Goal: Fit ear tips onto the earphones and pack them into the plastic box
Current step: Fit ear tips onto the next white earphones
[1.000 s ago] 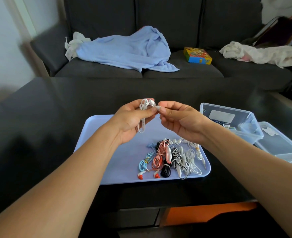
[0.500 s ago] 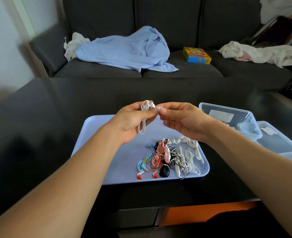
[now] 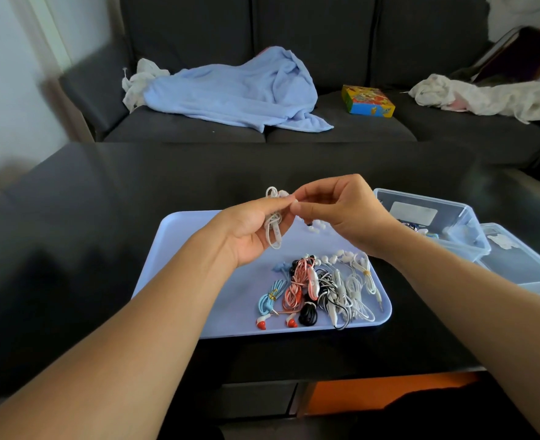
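My left hand [image 3: 249, 230] grips a coiled white earphone [image 3: 273, 222] above the pale blue tray [image 3: 179, 265], with its earbud held up between thumb and fingers. My right hand [image 3: 341, 211] pinches something small and white against that earbud; whether it is an ear tip is too small to tell. Several bundled earphones [image 3: 319, 287] in blue, pink, black and white lie at the tray's near right. Loose white ear tips [image 3: 314, 227] lie on the tray under my right hand. The clear plastic box [image 3: 453, 217] stands open to the right of the tray with a few items inside.
The box's lid [image 3: 523, 265] lies right of the box on the dark table [image 3: 103, 201]. Behind the table is a grey sofa [image 3: 326, 128] with a blue cloth [image 3: 237, 90], a colourful small box [image 3: 367, 101] and a white cloth [image 3: 484, 96].
Both hands have stayed together above the tray. My right hand's fingers have risen and curled more over the earbud; the loose ear tips under it have come into view.
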### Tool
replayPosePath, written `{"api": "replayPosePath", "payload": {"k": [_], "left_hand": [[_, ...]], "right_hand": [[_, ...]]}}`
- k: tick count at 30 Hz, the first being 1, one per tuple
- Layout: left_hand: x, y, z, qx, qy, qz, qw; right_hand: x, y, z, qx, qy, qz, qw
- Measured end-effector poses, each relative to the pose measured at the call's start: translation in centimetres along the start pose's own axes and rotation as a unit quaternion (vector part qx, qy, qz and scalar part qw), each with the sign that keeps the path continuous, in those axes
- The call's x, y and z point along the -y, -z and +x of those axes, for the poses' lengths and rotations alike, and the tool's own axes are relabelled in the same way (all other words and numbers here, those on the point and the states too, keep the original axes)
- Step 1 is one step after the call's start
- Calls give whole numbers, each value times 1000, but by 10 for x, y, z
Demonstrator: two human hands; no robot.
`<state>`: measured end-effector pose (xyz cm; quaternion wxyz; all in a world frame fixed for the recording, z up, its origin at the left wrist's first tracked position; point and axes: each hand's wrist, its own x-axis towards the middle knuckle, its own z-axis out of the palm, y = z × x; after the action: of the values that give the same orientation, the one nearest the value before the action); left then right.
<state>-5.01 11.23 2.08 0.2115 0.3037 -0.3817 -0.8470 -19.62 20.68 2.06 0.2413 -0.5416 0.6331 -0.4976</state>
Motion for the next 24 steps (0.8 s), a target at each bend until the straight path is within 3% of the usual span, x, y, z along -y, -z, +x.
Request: {"api": "replayPosePath", "payload": {"k": [4, 9, 17, 24], "left_hand": [[0, 3, -2, -4, 12, 27, 1000], [-1, 6, -6, 55, -5, 80, 995], [-2, 7, -7, 48, -5, 149, 988], [2, 7, -3, 9, -4, 156, 988]], "right_hand": [[3, -4, -1, -4, 81, -103, 991], [4, -1, -1, -50, 172, -208, 962], [5, 2, 0, 35, 198, -295, 934], [0, -3, 1, 26, 199, -307, 930]]}}
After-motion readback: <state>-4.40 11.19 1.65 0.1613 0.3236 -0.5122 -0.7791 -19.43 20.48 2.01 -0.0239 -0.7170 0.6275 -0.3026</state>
